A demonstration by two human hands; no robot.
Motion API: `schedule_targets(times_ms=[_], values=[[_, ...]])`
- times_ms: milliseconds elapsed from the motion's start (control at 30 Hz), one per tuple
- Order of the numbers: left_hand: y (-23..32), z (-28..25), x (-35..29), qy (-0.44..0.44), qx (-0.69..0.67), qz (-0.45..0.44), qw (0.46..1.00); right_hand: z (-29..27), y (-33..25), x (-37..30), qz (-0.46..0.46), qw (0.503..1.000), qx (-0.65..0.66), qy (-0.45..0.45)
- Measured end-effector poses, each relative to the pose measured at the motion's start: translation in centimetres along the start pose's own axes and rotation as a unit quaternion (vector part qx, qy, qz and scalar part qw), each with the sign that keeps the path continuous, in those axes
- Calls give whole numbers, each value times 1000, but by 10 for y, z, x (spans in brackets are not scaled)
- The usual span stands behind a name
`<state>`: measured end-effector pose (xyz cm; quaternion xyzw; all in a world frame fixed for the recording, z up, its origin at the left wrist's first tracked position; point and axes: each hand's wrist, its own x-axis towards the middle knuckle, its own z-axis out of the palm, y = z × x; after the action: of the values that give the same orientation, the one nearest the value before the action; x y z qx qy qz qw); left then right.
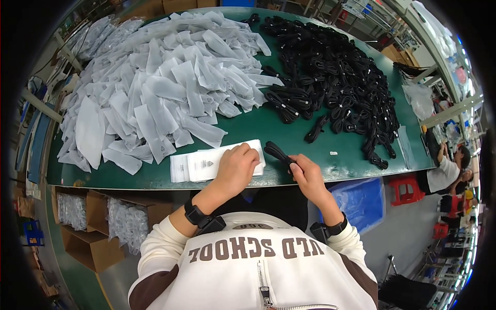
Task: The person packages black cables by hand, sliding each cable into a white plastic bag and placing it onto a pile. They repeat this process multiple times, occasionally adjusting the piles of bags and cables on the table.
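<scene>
A bundled black cable [277, 153] is pinched in my right hand [308, 176], its looped end pointing up and left over the table's front edge. My left hand [237, 168] rests with curled fingers on a stack of flat white plastic bags [204, 164], pressed to the top one near its right end. The fingertips of that hand are partly hidden. Just beyond the stack spreads a large heap of filled, frosted white bags [155, 88]. At the right of the table lies a big pile of black bundled cables [336, 77].
The green table [248, 126] has a small white label [334, 153] on it. Below its front edge are cardboard boxes [95, 250] with clear bags, a blue plastic-lined bin [359, 204] and a red stool [405, 189]. Other people [448, 173] sit at the far right.
</scene>
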<state>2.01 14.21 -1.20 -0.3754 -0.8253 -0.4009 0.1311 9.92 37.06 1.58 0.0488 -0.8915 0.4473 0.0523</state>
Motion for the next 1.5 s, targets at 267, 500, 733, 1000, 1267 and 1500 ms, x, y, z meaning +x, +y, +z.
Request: schedule_targets(times_ms=[267, 500, 733, 1000, 1267, 1500], values=[[4, -6, -1, -9, -102, -131, 986, -2, -11, -1, -61, 994, -91, -20], [-1, -10, 3, 0, -83, -92, 992, -2, -1, 11, -85, 992, -67, -71], [4, -24, 20, -24, -58, 81, 995, -3, 3, 30, 163, 930, 276, -181], [-15, -39, 45, 25, -137, -17, 990, 12, -40, 64, -211, 977, 8, 14], [-56, -118, 111, 160, -310, -205, 914, -9, 20, 136, -211, 908, -321, 167], [-20, -57, 38, -55, -122, -67, 989, -9, 51, 128, -108, 935, -314, 122]])
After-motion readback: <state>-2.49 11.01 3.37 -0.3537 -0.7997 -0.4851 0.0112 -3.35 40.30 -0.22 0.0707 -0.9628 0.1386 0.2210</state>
